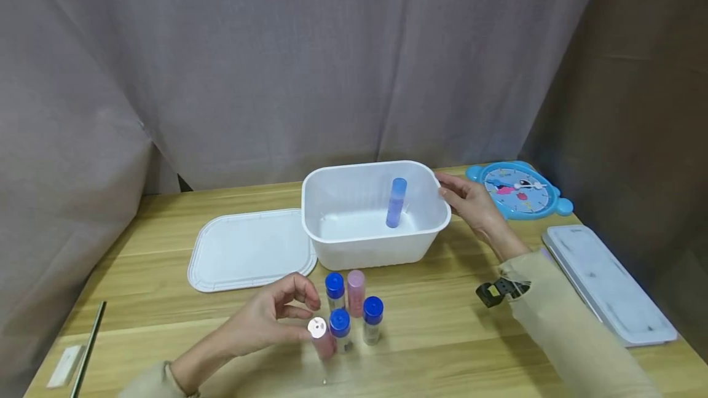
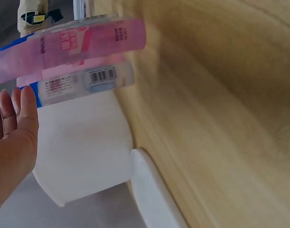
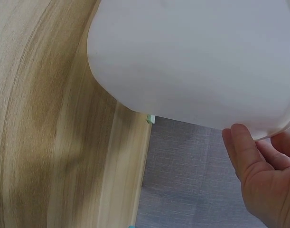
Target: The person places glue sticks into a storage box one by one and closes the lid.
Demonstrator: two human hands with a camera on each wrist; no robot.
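My left hand point(image 1: 264, 319) pinches the pink bottle point(image 1: 322, 338) near its white cap, tilting it clear of the cluster; the grip is closed on that bottle. Just beyond the grip stand 3 blue-capped bottles point(image 1: 338, 323) and 1 pink-capped bottle point(image 1: 356, 292), upright and tightly grouped, so each can be taken singly. My right hand point(image 1: 470, 201) rests against the rim of the white tub point(image 1: 332, 244), fingers lightly curled on its edge, probably to steady it. Inside the tub 1 blue bottle point(image 1: 396, 202) leans upright. The lid point(image 1: 249, 250) lies flat beside the tub, toward my left grip. The table point(image 1: 437, 336) is pale wood; grey curtains point(image 1: 276, 60) enclose it behind
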